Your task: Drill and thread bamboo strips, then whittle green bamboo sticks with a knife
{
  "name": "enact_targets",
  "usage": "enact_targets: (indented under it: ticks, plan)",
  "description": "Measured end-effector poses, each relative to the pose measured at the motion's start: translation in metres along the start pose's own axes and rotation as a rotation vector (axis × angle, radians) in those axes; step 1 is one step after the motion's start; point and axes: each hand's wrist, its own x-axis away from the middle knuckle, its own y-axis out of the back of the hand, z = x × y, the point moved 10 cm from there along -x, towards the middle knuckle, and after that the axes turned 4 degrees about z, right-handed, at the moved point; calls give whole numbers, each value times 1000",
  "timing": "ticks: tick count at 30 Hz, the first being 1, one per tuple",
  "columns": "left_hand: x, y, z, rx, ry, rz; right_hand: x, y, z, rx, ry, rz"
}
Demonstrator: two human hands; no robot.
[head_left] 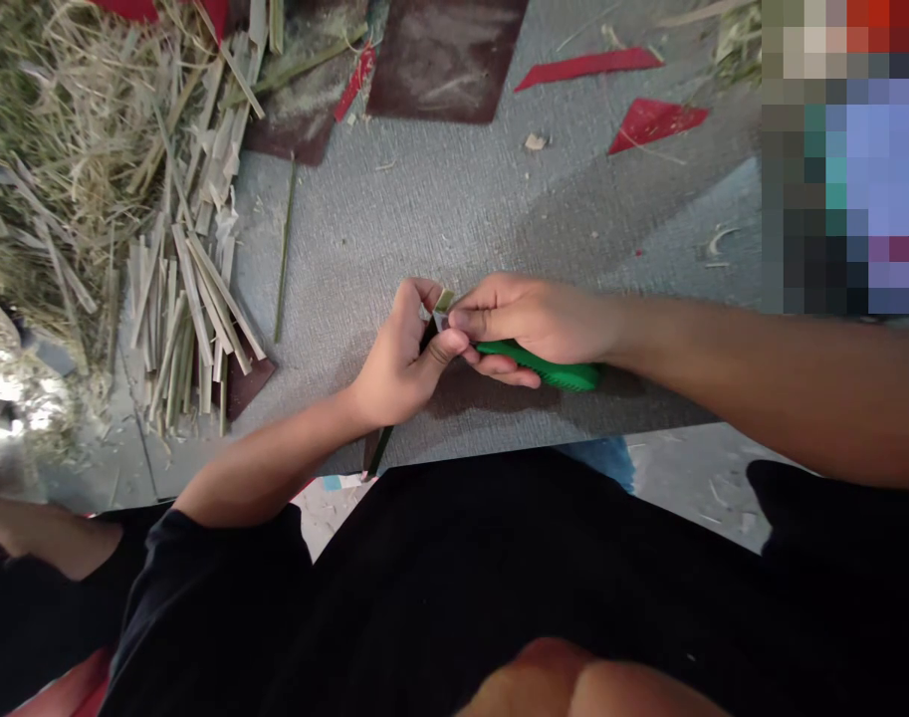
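Observation:
My right hand (548, 319) is closed round the green handle (569, 375) of a knife. The blade (439, 321) shows only in part between my fingers. My left hand (405, 363) grips a narrow, flat bamboo strip (444, 300), whose pale upper end sticks out by my fingertips. The dark green lower part of the strip runs down toward the table's front edge. Both hands meet over the table, and the blade lies against the strip near its top end; the exact contact is hidden by my fingers.
Cut strips (200, 309) and a heap of fine shavings (66, 179) cover the table's left side. A dark brown sheet (446, 60) and red scraps (588, 68) lie toward the back. Another person's arm (51, 533) is at lower left. The upper right corner is pixelated.

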Motion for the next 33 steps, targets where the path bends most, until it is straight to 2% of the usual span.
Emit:
enact_targets:
  ticks: [4, 9, 12, 19, 29, 31, 33]
  plan:
    - [0, 1, -2, 18, 11, -11, 4, 1, 5, 42, 41, -107]
    - [1, -1, -10, -39, -50, 4, 10, -7, 11, 62, 5, 4]
    - [4, -1, -10, -66, -67, -15, 11, -7, 8, 60, -42, 9]
    - [5, 2, -2, -23, -10, -84, 1, 3, 7, 67, 90, -171]
    - [8, -3, -11, -48, -41, -8, 10, -11, 6, 8, -77, 113]
    - [9, -4, -13, -48, -65, -11, 12, -12, 6, 16, -90, 111]
    - [9, -4, -15, -37, -80, -32, 11, -10, 5, 18, -81, 43]
